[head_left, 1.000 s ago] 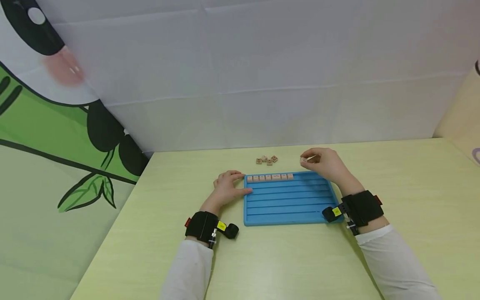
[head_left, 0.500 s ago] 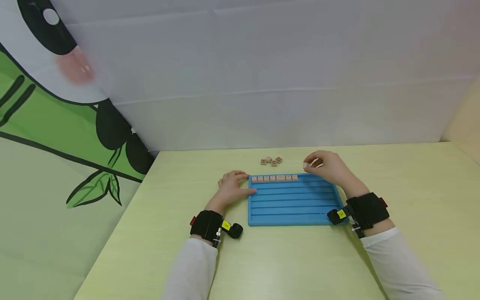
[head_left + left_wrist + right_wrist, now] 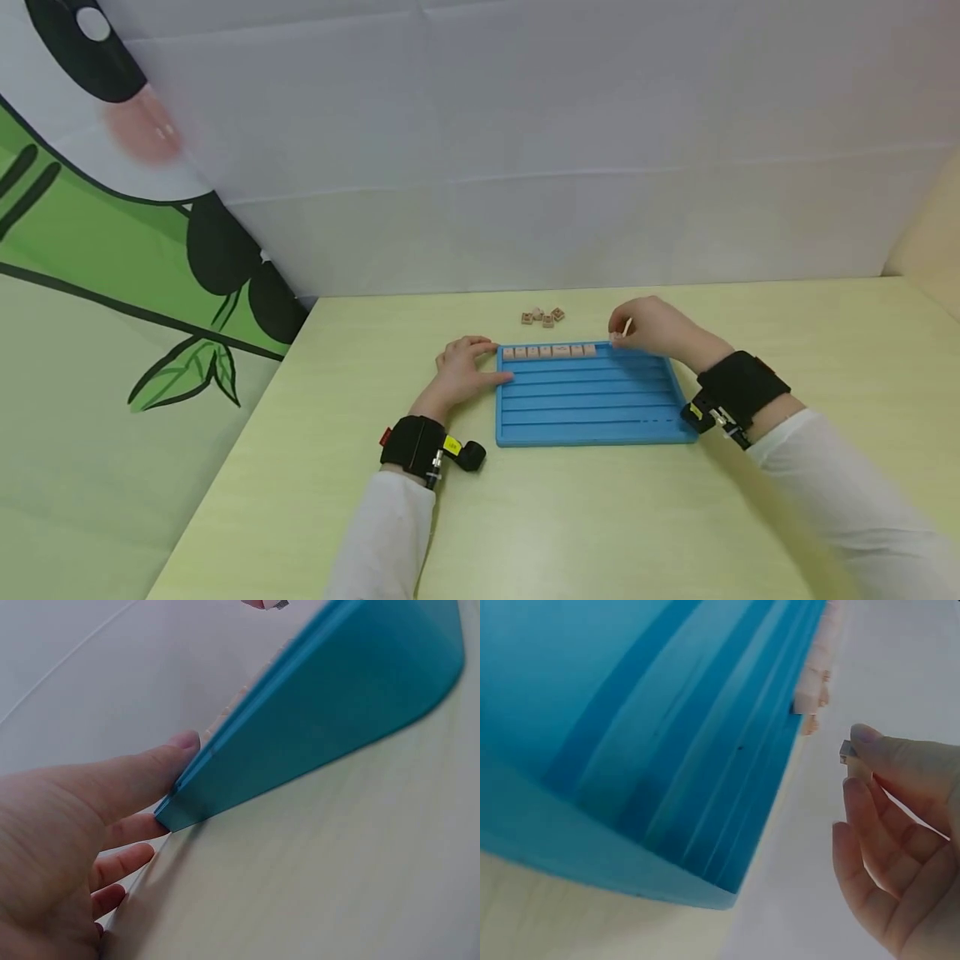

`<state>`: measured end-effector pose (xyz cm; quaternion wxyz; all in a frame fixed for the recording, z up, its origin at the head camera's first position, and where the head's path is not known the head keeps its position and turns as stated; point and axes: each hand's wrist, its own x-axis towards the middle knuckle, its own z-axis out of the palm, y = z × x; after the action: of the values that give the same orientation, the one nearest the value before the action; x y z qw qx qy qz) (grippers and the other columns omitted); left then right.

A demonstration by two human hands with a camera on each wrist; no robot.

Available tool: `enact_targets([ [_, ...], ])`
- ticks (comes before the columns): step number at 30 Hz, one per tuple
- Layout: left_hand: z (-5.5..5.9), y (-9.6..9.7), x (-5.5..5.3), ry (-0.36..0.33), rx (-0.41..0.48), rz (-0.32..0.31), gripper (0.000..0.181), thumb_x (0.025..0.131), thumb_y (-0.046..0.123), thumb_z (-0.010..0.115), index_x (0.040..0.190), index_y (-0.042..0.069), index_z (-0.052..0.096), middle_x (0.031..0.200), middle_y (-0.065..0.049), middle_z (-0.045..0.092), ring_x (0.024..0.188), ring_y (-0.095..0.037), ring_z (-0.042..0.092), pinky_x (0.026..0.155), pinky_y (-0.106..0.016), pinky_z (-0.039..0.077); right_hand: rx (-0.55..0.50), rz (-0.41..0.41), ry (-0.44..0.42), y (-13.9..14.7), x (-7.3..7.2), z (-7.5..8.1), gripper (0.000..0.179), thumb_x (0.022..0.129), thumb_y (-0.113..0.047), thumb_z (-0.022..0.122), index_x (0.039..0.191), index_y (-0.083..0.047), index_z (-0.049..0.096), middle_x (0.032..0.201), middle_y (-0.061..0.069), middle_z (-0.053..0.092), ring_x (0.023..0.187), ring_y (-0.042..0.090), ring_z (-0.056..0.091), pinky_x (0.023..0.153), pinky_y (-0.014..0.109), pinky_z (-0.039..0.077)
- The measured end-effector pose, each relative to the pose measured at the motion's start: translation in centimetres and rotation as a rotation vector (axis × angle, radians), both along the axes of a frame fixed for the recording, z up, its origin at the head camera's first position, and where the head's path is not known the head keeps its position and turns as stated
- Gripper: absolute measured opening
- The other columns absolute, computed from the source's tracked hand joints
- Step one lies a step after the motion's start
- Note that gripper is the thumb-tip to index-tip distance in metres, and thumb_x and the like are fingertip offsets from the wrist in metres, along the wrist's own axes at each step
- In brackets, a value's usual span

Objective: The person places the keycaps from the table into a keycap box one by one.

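In the head view, a blue ridged tray [image 3: 592,400] lies on the table, with a row of small beige tiles [image 3: 543,352] along its far groove. My left hand [image 3: 461,375] rests at its left end, thumb over the rim and index finger against the far corner. The left wrist view has the thumb [image 3: 184,740] lying on that edge, the other fingers loosely spread. My right hand [image 3: 652,325] pinches one small tile [image 3: 847,752] between thumb and fingers. It is above the tray's far edge, right of the row; the fingers hide most of this tile.
Several loose tiles [image 3: 543,317] lie in a small cluster on the table [image 3: 360,367] behind the tray. A pale cloth wall [image 3: 562,167] stands at the table's far edge. A green printed cartoon [image 3: 127,167] covers the left side.
My right hand with the tile has lowered slightly toward the tray's far edge, its wrist swinging right. The left hand stays on the tray. The head view has shifted a little.
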<state>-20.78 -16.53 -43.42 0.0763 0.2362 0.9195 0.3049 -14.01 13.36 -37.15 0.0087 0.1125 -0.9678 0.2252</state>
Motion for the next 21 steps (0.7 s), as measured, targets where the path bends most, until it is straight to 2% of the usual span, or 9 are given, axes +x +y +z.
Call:
enact_targets([
  [13,0.3,-0.1,0.0,-0.01,0.01,-0.003,0.062,0.081,0.038,0.073,0.133,0.01,0.055,0.142,-0.012,0.04,0.136,-0.036,0.023,0.106,-0.053,0.014,0.085,0.032,-0.023,-0.8,-0.4,-0.9,0.005,0.085,-0.005,0.068,0.083,-0.001,0.066,0.082,0.009,0.065,0.077,0.023,0.057,0.073,0.04,0.05],
  [21,0.0,-0.3,0.2,-0.013,0.005,-0.012,0.062,0.081,0.039,0.073,0.133,0.01,0.055,0.143,-0.013,0.04,0.136,-0.037,0.024,0.106,-0.054,0.014,0.135,0.061,-0.026,-1.0,-0.5,-1.5,0.003,0.083,-0.001,0.068,0.081,-0.002,0.065,0.078,0.007,0.062,0.072,0.021,0.052,0.07,0.038,0.047],
])
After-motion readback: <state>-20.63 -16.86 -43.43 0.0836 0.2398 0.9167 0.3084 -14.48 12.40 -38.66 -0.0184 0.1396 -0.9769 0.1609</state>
